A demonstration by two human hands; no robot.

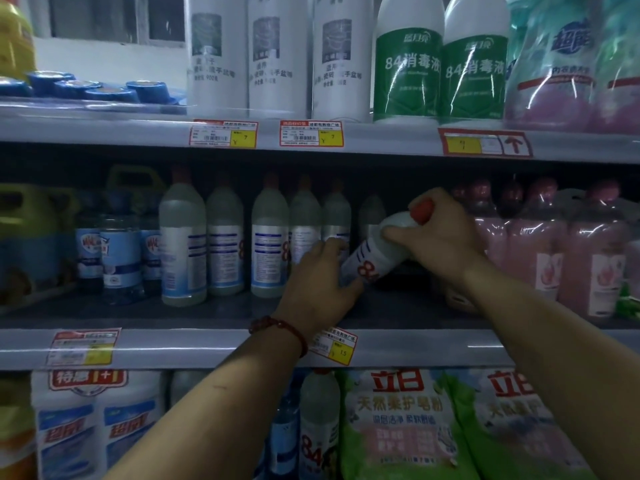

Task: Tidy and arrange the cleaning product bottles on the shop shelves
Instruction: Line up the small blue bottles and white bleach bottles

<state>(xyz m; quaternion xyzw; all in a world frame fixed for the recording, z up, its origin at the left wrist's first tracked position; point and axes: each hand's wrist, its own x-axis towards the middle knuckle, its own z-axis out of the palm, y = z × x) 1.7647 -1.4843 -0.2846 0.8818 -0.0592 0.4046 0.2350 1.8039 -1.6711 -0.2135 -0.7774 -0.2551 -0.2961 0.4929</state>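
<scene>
A clear disinfectant bottle (pixel 377 252) with a red cap and a red "84" label leans steeply to the right above the middle shelf (pixel 207 315). My right hand (pixel 438 230) grips its neck and cap from above. Lower down, my left hand (pixel 320 282) holds the bottle's base, fingers curled round it. To the left, a row of several matching clear bottles (pixel 225 244) stands upright on the same shelf.
Pink bottle packs (pixel 554 258) stand right of my hands, blue-labelled bottles (pixel 119 258) and a yellow jug (pixel 31 237) at left. White and green "84" bottles (pixel 408 64) fill the top shelf. Detergent bags (pixel 401 424) sit on the shelf below.
</scene>
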